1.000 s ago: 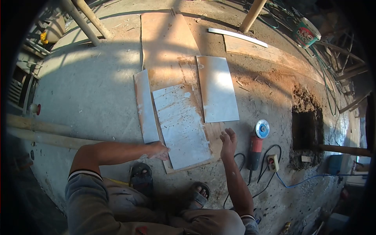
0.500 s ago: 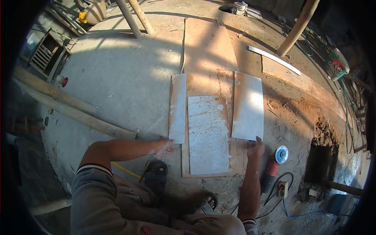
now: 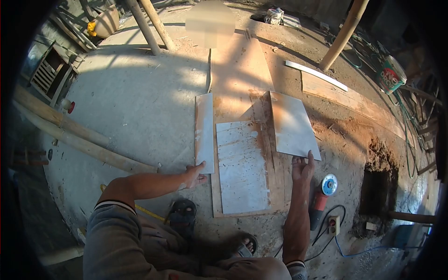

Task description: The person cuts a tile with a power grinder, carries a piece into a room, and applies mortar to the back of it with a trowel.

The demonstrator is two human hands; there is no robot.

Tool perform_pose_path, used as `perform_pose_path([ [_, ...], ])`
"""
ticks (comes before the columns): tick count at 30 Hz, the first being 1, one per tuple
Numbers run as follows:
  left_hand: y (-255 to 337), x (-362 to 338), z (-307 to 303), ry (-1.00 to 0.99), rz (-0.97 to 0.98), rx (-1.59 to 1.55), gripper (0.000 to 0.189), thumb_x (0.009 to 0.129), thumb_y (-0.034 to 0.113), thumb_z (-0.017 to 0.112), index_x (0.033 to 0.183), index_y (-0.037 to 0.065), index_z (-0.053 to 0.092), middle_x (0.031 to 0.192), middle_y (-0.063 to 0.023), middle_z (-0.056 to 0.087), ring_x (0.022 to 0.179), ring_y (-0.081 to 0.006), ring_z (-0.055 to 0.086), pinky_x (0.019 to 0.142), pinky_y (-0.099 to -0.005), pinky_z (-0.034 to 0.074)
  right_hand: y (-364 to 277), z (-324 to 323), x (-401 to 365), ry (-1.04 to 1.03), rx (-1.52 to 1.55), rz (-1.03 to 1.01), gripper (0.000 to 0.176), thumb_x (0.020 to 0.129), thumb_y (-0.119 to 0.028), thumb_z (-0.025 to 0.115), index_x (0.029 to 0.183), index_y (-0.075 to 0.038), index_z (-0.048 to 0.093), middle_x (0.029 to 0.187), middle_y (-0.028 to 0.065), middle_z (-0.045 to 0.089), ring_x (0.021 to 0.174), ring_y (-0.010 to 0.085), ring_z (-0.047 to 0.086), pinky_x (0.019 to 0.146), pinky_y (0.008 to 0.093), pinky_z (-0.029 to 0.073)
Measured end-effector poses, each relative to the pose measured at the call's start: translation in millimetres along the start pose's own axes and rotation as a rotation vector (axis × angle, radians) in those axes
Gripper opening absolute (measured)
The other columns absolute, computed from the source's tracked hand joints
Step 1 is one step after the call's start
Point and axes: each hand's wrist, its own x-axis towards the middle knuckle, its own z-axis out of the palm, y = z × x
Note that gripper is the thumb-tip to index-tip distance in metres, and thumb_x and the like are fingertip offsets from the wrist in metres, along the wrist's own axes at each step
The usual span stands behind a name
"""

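Three pale tiles lie on or beside a long plywood board [image 3: 239, 70] on the concrete floor. My left hand [image 3: 195, 175] grips the near end of the narrow tile strip [image 3: 204, 130] at the board's left edge. My right hand [image 3: 302, 169] holds the near edge of the right tile [image 3: 293, 125], which is lifted and turned a little. Between them the dusty middle tile [image 3: 242, 163] lies flat on the board. My sandalled feet [image 3: 183, 213] are just below the board.
An angle grinder [image 3: 322, 193] with a blue disc and a power strip [image 3: 333, 225] with cables lie right of my right hand. A hole [image 3: 379, 191] in the floor is further right. Wooden poles [image 3: 84, 142] lie at left; a white strip [image 3: 316, 74] and bucket [image 3: 391, 73] are far right.
My right hand has taken the right tile's near edge and raised and turned it. My left hand has closed on the narrow strip's end. The view shifted slightly.
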Motion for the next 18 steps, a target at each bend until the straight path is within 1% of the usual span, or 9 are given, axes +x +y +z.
perform_pose_path([
  [3, 13, -1, 4, 0.054, 0.064, -0.024, 0.06, 0.081, 0.042, 0.065, 0.115, 0.001, 0.039, 0.104, -0.0125, 0.041, 0.096, -0.0288, 0.046, 0.089, -0.0416, 0.046, 6, 6, 3, -0.013, 0.026, 0.068, 0.031, 0.085, -0.013, 0.058, 0.114, -0.003, 0.048, 0.104, 0.0099, 0.056, 0.093, 0.0213, 0.057, 0.077, 0.036, 0.052],
  [5, 35, 7, -2, 0.034, 0.163, -0.01, 0.06, 0.083, 0.041, 0.063, 0.116, -0.001, 0.036, 0.102, -0.0112, 0.041, 0.095, -0.0291, 0.048, 0.088, -0.0404, 0.046, 10, 22, -4, -0.097, -0.125, 0.094, 0.032, 0.086, -0.012, 0.056, 0.116, -0.004, 0.046, 0.106, 0.011, 0.055, 0.096, 0.0213, 0.057, 0.08, 0.0352, 0.051],
  [7, 57, 12, -8, 0.055, 0.116, 0.29, 0.064, 0.082, 0.041, 0.063, 0.122, 0.001, 0.034, 0.108, -0.015, 0.042, 0.099, -0.0318, 0.05, 0.087, -0.041, 0.046, 16, 18, -8, -0.106, -0.152, 0.129, 0.032, 0.086, -0.011, 0.054, 0.116, -0.004, 0.046, 0.108, 0.0112, 0.055, 0.097, 0.0222, 0.057, 0.08, 0.0356, 0.052],
  [8, 60, 11, -7, 0.062, 0.111, 0.285, 0.064, 0.082, 0.041, 0.063, 0.122, 0.001, 0.034, 0.108, -0.015, 0.042, 0.099, -0.0318, 0.05, 0.087, -0.041, 0.046, 17, 17, -7, -0.118, -0.179, 0.147, 0.031, 0.087, -0.01, 0.053, 0.117, -0.004, 0.046, 0.109, 0.0113, 0.055, 0.097, 0.0231, 0.057, 0.081, 0.0359, 0.052],
  [10, 64, -5, 8, 0.434, 0.436, 0.944, 0.078, 0.077, 0.045, 0.065, 0.131, 0.004, 0.027, 0.119, -0.0204, 0.04, 0.108, -0.0353, 0.047, 0.089, -0.0436, 0.044, 22, 22, -16, -0.074, -0.234, 0.163, 0.034, 0.086, -0.01, 0.053, 0.119, -0.003, 0.045, 0.11, 0.0119, 0.054, 0.096, 0.0245, 0.058, 0.078, 0.0366, 0.053],
  [12, 61, 1, 21, 0.43, 0.437, 0.955, 0.087, 0.074, 0.047, 0.067, 0.135, 0.006, 0.021, 0.124, -0.0225, 0.037, 0.113, -0.0361, 0.044, 0.092, -0.0454, 0.041, 30, 27, -35, -0.02, -0.281, 0.168, 0.036, 0.086, -0.009, 0.053, 0.121, -0.003, 0.043, 0.111, 0.0125, 0.053, 0.095, 0.0258, 0.058, 0.076, 0.0373, 0.055],
  [15, 60, 12, 42, 0.441, 0.42, 0.968, 0.1, 0.07, 0.051, 0.069, 0.14, 0.008, 0.011, 0.131, -0.0251, 0.031, 0.12, -0.0382, 0.037, 0.095, -0.0478, 0.037, 51, 35, -59, -0.069, -0.429, 0.003, 0.044, 0.084, -0.005, 0.055, 0.125, -0.001, 0.039, 0.112, 0.0141, 0.051, 0.095, 0.0274, 0.058, 0.07, 0.0383, 0.056],
  [17, 58, 17, 49, 0.435, 0.385, 0.996, 0.104, 0.069, 0.052, 0.069, 0.141, 0.009, 0.007, 0.132, -0.0255, 0.029, 0.122, -0.0396, 0.035, 0.097, -0.0484, 0.036, 59, 30, -71, 0.032, -0.561, -0.097, 0.051, 0.081, -0.002, 0.058, 0.127, 0.0, 0.037, 0.114, 0.0154, 0.049, 0.095, 0.0266, 0.058, 0.067, 0.0397, 0.057],
  [18, 56, 17, 54, 0.486, 0.356, 1.076, 0.104, 0.069, 0.052, 0.069, 0.142, 0.011, 0.007, 0.133, -0.0261, 0.027, 0.122, -0.0409, 0.033, 0.096, -0.0499, 0.035, 55, 30, -77, 0.021, -0.567, -0.08, 0.052, 0.078, 0.002, 0.059, 0.126, 0.001, 0.038, 0.114, 0.0146, 0.049, 0.099, 0.0255, 0.056, 0.076, 0.0379, 0.053],
])
